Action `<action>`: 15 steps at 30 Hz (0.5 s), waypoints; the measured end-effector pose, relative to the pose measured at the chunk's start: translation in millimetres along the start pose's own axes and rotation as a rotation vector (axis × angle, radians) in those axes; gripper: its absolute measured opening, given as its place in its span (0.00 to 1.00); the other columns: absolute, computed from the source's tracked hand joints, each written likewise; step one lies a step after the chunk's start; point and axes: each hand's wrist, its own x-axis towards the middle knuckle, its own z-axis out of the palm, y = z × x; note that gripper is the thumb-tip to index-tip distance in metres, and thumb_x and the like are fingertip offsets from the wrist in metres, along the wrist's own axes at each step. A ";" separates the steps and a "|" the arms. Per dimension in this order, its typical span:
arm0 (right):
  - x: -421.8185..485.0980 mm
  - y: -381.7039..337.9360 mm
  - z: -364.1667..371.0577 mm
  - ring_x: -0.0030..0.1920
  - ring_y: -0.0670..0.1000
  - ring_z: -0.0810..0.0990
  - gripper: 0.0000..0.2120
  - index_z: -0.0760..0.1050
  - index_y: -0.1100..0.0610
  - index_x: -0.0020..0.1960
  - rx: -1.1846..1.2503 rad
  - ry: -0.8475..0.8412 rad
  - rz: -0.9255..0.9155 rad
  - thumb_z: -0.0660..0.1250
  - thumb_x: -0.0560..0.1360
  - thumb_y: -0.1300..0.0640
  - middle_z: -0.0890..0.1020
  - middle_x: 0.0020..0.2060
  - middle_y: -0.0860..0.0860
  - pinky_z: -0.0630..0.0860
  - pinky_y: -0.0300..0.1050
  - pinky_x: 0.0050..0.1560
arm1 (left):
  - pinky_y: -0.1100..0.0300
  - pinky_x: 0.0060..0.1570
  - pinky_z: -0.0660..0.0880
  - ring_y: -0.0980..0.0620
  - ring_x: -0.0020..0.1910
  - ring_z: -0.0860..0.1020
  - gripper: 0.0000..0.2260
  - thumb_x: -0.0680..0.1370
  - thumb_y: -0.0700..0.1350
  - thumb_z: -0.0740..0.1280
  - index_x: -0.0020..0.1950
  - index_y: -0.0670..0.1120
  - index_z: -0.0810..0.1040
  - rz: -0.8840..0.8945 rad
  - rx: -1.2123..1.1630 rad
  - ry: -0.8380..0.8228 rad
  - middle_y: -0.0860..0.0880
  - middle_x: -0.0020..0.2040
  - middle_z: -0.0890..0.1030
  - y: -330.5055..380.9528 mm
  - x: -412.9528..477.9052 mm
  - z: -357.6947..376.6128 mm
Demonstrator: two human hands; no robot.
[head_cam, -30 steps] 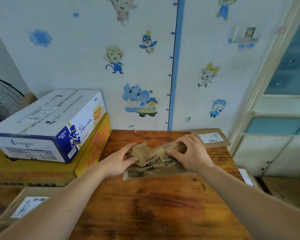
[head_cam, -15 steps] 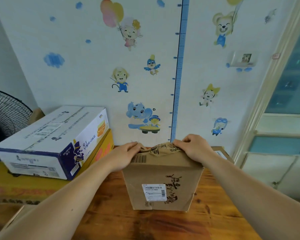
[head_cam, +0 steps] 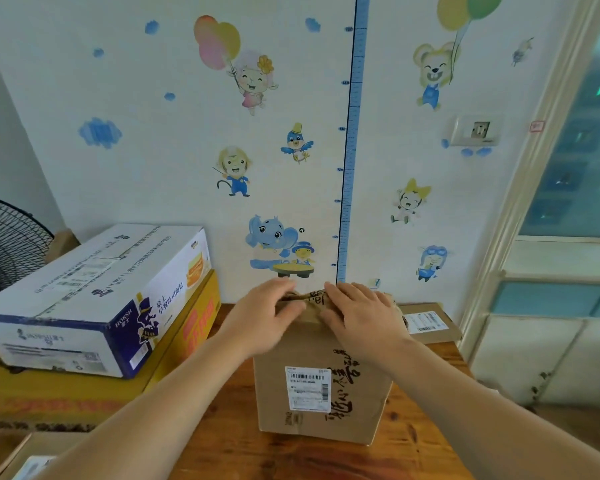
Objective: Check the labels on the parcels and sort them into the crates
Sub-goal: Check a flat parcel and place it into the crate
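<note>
As left hand and right hand press flat fingers on parcel, wooden table, stickered wall

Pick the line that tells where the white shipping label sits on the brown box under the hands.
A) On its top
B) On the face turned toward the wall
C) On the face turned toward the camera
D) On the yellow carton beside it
C: the white label is stuck flat on the near face of the brown box, fully in the head view.
</note>
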 end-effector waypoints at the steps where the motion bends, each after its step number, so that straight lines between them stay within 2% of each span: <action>1: 1.4 1.0 0.6 0.78 0.50 0.52 0.32 0.49 0.49 0.80 -0.011 -0.027 0.009 0.47 0.81 0.35 0.56 0.79 0.47 0.50 0.53 0.76 | 0.57 0.73 0.60 0.55 0.76 0.60 0.28 0.81 0.58 0.59 0.78 0.50 0.60 0.058 0.070 -0.065 0.53 0.78 0.62 2.4 -1.2 2.5; 3: 4.8 4.2 1.2 0.79 0.50 0.47 0.40 0.43 0.51 0.81 -0.031 -0.096 0.012 0.50 0.78 0.30 0.50 0.80 0.48 0.47 0.54 0.77 | 0.53 0.77 0.53 0.57 0.79 0.49 0.33 0.80 0.63 0.56 0.81 0.51 0.50 0.086 0.231 -0.179 0.54 0.81 0.51 2.5 0.1 7.0; 5: 10.1 8.2 2.3 0.80 0.50 0.46 0.46 0.41 0.51 0.81 -0.042 -0.140 0.003 0.54 0.74 0.27 0.48 0.80 0.48 0.46 0.54 0.78 | 0.53 0.78 0.50 0.57 0.79 0.45 0.35 0.80 0.63 0.56 0.81 0.52 0.45 0.074 0.309 -0.218 0.54 0.81 0.47 -1.7 4.9 8.2; 9: 15.1 10.9 6.9 0.79 0.51 0.46 0.46 0.43 0.50 0.81 -0.059 -0.153 -0.012 0.62 0.74 0.32 0.48 0.80 0.48 0.47 0.56 0.78 | 0.56 0.76 0.51 0.57 0.79 0.46 0.37 0.79 0.61 0.62 0.81 0.51 0.47 0.066 0.321 -0.241 0.54 0.81 0.47 -5.0 9.2 10.0; 13: 16.4 5.8 14.8 0.79 0.52 0.45 0.45 0.47 0.51 0.80 -0.119 -0.173 -0.037 0.59 0.73 0.30 0.47 0.80 0.48 0.47 0.58 0.77 | 0.54 0.76 0.54 0.56 0.79 0.44 0.38 0.78 0.63 0.62 0.81 0.49 0.51 0.036 0.391 -0.255 0.54 0.81 0.46 -7.1 8.0 15.6; 15: 15.9 4.2 16.5 0.79 0.52 0.45 0.45 0.47 0.51 0.80 -0.137 -0.177 -0.040 0.58 0.73 0.29 0.47 0.80 0.49 0.48 0.58 0.77 | 0.53 0.77 0.55 0.56 0.79 0.43 0.36 0.79 0.61 0.63 0.81 0.49 0.51 0.030 0.401 -0.272 0.53 0.81 0.45 -8.9 7.9 15.8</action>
